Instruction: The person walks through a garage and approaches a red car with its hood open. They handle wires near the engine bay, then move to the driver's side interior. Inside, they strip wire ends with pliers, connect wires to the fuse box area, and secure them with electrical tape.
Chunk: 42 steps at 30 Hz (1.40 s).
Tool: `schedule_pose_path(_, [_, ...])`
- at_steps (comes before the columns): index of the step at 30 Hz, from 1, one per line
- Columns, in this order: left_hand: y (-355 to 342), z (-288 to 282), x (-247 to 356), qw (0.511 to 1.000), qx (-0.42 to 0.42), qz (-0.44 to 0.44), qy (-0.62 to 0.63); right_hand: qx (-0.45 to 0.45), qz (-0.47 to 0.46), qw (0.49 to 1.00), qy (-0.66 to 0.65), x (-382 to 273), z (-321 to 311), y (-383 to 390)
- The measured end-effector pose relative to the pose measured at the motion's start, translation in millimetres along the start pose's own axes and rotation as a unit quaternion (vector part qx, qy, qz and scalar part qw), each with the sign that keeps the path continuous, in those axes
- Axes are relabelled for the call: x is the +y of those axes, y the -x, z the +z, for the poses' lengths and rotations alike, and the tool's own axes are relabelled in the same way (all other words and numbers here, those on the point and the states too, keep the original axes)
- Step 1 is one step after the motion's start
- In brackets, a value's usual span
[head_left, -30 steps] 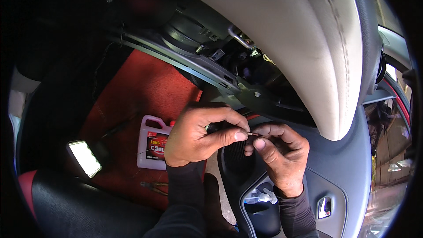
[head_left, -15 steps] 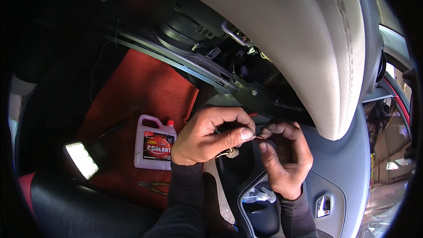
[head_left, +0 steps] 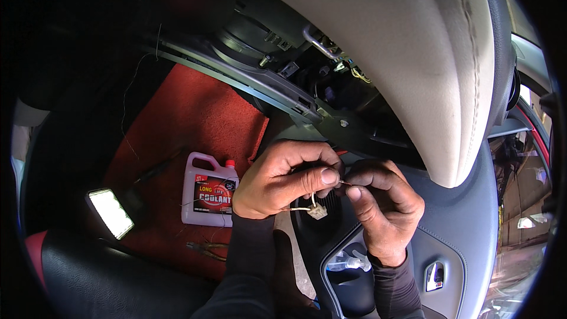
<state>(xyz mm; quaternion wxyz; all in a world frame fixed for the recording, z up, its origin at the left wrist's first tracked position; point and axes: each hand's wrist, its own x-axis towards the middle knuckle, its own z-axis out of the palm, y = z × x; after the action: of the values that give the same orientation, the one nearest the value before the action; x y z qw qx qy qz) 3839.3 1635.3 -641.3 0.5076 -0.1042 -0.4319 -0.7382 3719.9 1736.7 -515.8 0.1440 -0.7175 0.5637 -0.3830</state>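
My left hand [head_left: 286,180] is closed, its thumb and forefinger pinching a thin wire [head_left: 343,183]. Just to the right, the thumb and bent fingers of my right hand [head_left: 390,210] close on the bare-looking tip of that wire. A small off-white plug connector [head_left: 317,211] dangles on short pale leads under my left fingers. Part of the leads is hidden behind the left hand. Both hands are in front of the car door's grey panel, below the open underside of the dashboard [head_left: 283,71].
A coolant jug [head_left: 208,192] stands on the red floor mat [head_left: 201,106], with pliers [head_left: 208,251] beside it. A lit work lamp [head_left: 111,213] is at left. A beige dash panel [head_left: 407,53] overhangs the upper right; a clear bottle [head_left: 348,261] sits in the door pocket.
My right thumb and fingertips have come closer together on the wire's tip. The dangling connector has swung a little down and right. The left hand keeps its pinch.
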Motion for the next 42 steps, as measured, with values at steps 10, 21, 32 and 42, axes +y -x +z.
schedule_pose_path(10, [-13.0,7.1,-32.7,0.987,-0.049,0.007,0.153,0.05,-0.021,0.998,0.008,2.3,-1.3,4.0])
schedule_pose_path(21, [-16.2,8.0,-44.5,0.981,-0.097,0.045,0.164,0.016,-0.039,0.999,0.003,0.0,-8.6,11.3])
schedule_pose_path(32, [-23.1,-3.0,-32.9,0.967,-0.147,0.202,-0.05,0.022,-0.041,0.997,-0.053,9.7,-1.3,23.0])
schedule_pose_path(42, [-12.3,-30.6,-5.8,0.946,-0.164,0.231,-0.156,0.009,0.095,0.922,-0.374,22.1,15.2,27.6])
